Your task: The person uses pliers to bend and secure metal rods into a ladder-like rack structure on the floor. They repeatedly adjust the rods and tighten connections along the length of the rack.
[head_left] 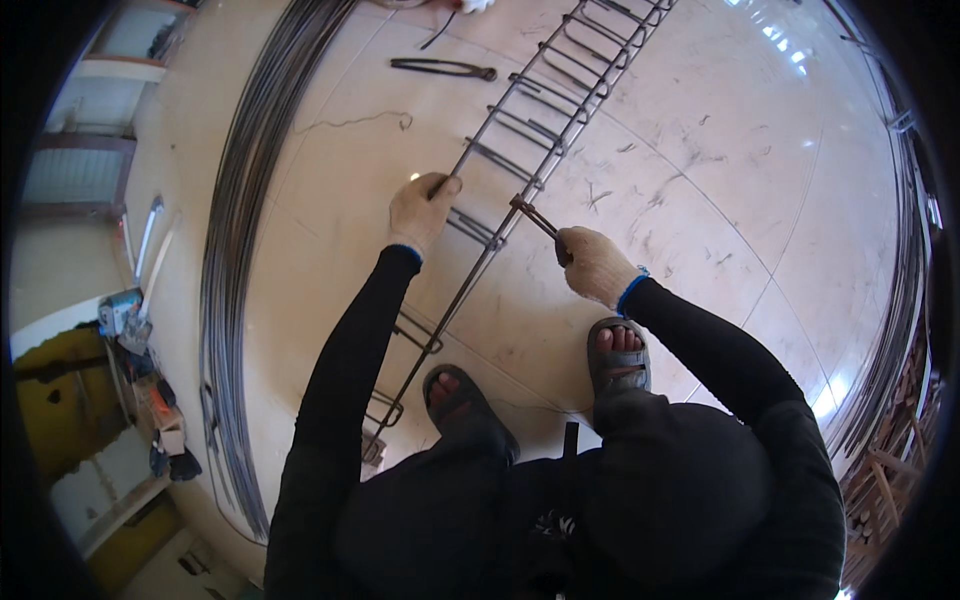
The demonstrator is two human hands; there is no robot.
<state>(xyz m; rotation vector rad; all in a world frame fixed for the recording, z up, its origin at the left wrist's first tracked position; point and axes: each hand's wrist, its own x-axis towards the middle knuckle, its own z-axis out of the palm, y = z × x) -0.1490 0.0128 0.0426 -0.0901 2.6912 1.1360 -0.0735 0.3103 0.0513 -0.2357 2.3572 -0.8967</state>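
Note:
A long rebar cage [515, 125], made of steel rods with rectangular stirrups, runs from the upper right down toward my feet. My left hand [422, 212], in a pale knit glove, is closed around the cage's left rod. Also gloved, my right hand [597, 267] grips the handles of rusty pincers [537, 217]. The pincers' head is at the cage's right rod, beside a stirrup; whether the jaws hold tie wire is too small to tell. Farther down, several stirrups [420, 333] sit wider apart and tilted, partly hidden by my left arm.
A second pair of pincers [443, 68] lies on the tiled floor beyond my left hand, near a loose bent wire [360, 122]. Long steel rods [250, 170] lie bundled at the left. Wire scraps [655, 195] litter the right side. Part of another person's gloved hand [476, 5] shows at the top.

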